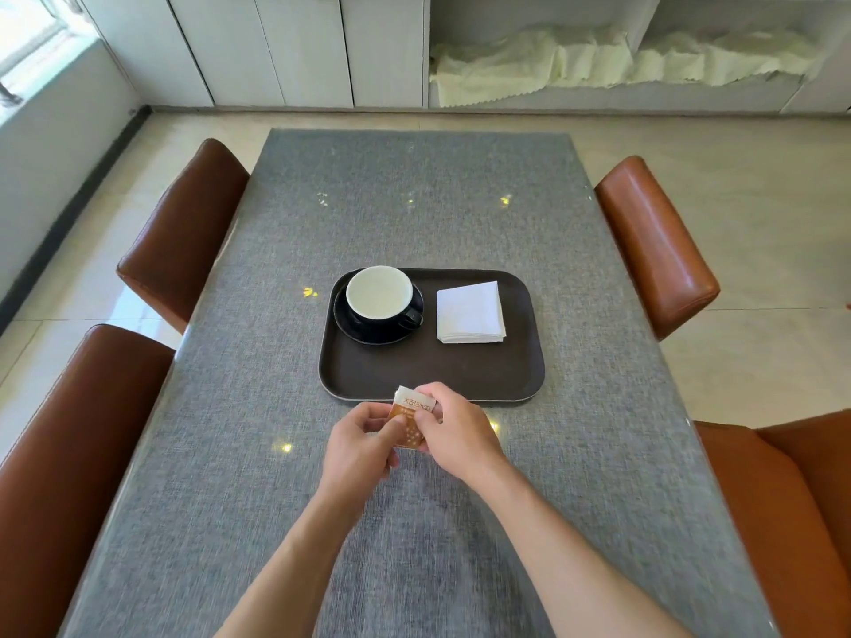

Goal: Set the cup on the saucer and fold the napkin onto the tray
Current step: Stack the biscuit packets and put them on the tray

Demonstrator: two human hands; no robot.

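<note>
— What have you got between your fingers there?

— Your left hand [364,442] and your right hand [453,430] both pinch a small orange and white paper sachet [411,421] with printed writing. The left thumb and fingers clamp its lower left edge, the right fingers curl over its top right corner. You hold it just above the grey woven table cover [414,200], close to your body.

— And the cup?

— Just beyond the sachet lies the dark brown rounded rectangular plastic tray [428,370], its near rim right past your knuckles. Further off and slightly to the left of your grip, the black ceramic cup with a white inside [380,299] stands upright on the black round saucer [350,326], handle turned toward the right. The cup looks empty.

— The napkin?

— The white folded square napkin [470,313] rests flat on the tray, beyond your right hand and apart from the saucer.

— Anything else around you?

— Brown leather chairs [184,232] stand at both sides of the table, and pale yellow cloths [575,57] lie on the white shelf at the far wall.
</note>
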